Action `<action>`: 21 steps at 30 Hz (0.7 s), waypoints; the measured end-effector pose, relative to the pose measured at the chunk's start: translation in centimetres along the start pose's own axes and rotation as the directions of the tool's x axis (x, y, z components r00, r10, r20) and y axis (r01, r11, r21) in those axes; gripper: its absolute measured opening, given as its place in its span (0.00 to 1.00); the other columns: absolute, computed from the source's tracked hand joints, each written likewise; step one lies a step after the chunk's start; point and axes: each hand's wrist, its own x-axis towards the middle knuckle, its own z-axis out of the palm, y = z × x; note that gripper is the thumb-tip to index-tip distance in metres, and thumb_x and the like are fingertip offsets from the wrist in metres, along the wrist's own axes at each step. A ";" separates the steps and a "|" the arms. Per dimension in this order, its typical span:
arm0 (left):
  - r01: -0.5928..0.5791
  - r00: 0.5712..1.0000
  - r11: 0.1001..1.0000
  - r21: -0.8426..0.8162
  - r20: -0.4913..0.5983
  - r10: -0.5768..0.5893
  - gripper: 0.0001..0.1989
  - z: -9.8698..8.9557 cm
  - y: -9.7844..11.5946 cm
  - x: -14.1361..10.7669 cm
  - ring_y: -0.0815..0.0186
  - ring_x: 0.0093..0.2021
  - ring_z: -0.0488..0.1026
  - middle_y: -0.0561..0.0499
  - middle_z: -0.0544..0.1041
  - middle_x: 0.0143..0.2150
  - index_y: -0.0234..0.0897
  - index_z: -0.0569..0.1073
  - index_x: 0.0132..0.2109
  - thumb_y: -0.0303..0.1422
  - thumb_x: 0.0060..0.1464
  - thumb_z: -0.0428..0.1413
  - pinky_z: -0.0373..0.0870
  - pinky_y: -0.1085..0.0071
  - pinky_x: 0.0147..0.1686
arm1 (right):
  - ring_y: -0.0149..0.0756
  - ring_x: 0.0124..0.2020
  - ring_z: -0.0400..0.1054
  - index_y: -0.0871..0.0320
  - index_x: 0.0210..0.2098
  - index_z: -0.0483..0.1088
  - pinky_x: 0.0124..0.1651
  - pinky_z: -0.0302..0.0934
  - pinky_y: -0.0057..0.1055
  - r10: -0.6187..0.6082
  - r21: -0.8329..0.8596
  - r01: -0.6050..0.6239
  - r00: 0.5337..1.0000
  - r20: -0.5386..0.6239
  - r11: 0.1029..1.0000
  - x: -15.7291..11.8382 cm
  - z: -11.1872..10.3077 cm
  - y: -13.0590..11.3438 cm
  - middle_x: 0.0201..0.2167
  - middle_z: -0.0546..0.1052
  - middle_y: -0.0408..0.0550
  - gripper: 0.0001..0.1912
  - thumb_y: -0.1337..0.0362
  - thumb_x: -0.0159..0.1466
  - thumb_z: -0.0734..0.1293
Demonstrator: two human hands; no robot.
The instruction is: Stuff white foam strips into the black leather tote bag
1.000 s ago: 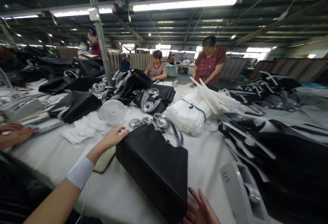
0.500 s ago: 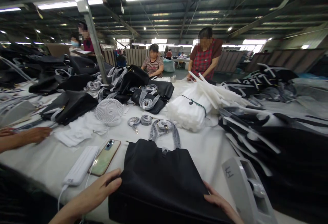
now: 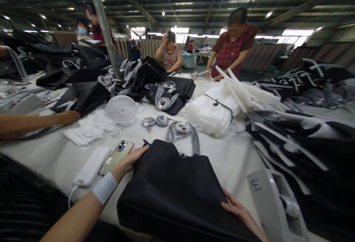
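Black, smooth handbag (image 3: 169,194) held at both sides on the white-covered counter (image 3: 224,160)

The bag lies at the near edge, its broad face upward. The left hand (image 3: 135,159) is partly open, fingers extended against the upper left corner; whether it grips cannot be told. The right hand (image 3: 234,205) is loosely curled, gripping the right side with its thumb on the face. Beyond the bag's top loops a plastic-wrapped strap (image 3: 196,142). To the left lie a pale green phone (image 3: 119,153) and a long white plastic box (image 3: 91,168); farther back stands a round white fan (image 3: 122,109). A grey plastic dispenser (image 3: 257,201) sits right.
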 end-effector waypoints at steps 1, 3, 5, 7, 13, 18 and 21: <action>0.007 0.999 0.999 -0.052 0.038 -0.005 0.28 0.5 0.1 0.4 0.57 0.36 0.77 0.43 0.79 0.34 0.33 0.74 0.38 0.57 0.46 0.58 0.74 0.63 0.36 | 0.50 0.42 0.76 0.63 0.68 0.50 0.44 0.69 0.37 0.005 -0.004 -0.005 1.000 -0.010 1.000 -0.1 0.0 -0.4 0.41 0.81 0.55 0.58 0.59 0.44 0.77; 0.006 0.997 0.991 -0.131 0.078 0.004 0.27 1.1 0.7 1.3 0.58 0.35 0.76 0.44 0.80 0.35 0.33 0.75 0.39 0.54 0.46 0.61 0.73 0.65 0.37 | 0.51 0.41 0.76 0.62 0.69 0.50 0.43 0.70 0.39 -0.010 -0.021 0.009 1.000 -0.024 1.000 -0.3 0.0 -1.3 0.42 0.80 0.55 0.57 0.58 0.44 0.77; -0.013 0.998 0.985 -0.172 0.062 0.024 0.25 1.4 1.3 2.4 0.61 0.33 0.76 0.46 0.80 0.34 0.33 0.75 0.41 0.50 0.44 0.64 0.72 0.68 0.34 | 0.52 0.40 0.77 0.58 0.68 0.52 0.44 0.70 0.42 -0.050 -0.053 0.048 0.998 -0.043 0.997 -0.4 -0.3 -2.0 0.43 0.80 0.55 0.55 0.56 0.46 0.76; -0.015 0.999 0.983 -0.181 0.030 0.021 0.23 1.2 1.4 3.4 0.65 0.29 0.73 0.49 0.78 0.30 0.32 0.74 0.39 0.46 0.42 0.66 0.69 0.71 0.29 | 0.53 0.40 0.77 0.56 0.68 0.54 0.44 0.70 0.44 -0.074 -0.095 0.068 0.995 -0.066 0.993 -0.3 -0.6 -2.2 0.44 0.80 0.56 0.53 0.55 0.46 0.76; 0.055 0.994 0.978 -0.200 -0.080 -0.073 0.16 -1.5 0.1 4.3 0.73 0.21 0.68 0.57 0.70 0.23 0.35 0.69 0.37 0.39 0.46 0.63 0.63 0.77 0.23 | 0.54 0.43 0.75 0.61 0.62 0.64 0.50 0.69 0.43 -0.044 -0.238 0.014 0.991 -0.123 0.971 1.0 -2.0 -0.9 0.41 0.81 0.54 0.48 0.51 0.45 0.74; 0.108 0.994 0.955 -0.276 0.041 -0.100 0.15 -2.8 -0.4 3.1 0.68 0.30 0.74 0.51 0.75 0.30 0.35 0.70 0.39 0.39 0.48 0.62 0.71 0.72 0.34 | 0.54 0.54 0.69 0.58 0.55 0.71 0.59 0.62 0.39 -0.335 -0.584 0.108 0.895 -0.296 0.805 1.2 -2.1 -3.9 0.50 0.78 0.54 0.39 0.43 0.49 0.69; 0.125 0.983 0.946 -0.298 0.169 -0.076 0.17 -2.1 -1.2 1.8 0.65 0.33 0.74 0.49 0.77 0.33 0.35 0.73 0.39 0.42 0.46 0.63 0.71 0.72 0.33 | 0.53 0.58 0.66 0.58 0.56 0.70 0.62 0.59 0.39 -0.501 -0.691 0.248 0.845 -0.190 0.679 1.5 0.5 -7.4 0.54 0.74 0.56 0.38 0.41 0.52 0.66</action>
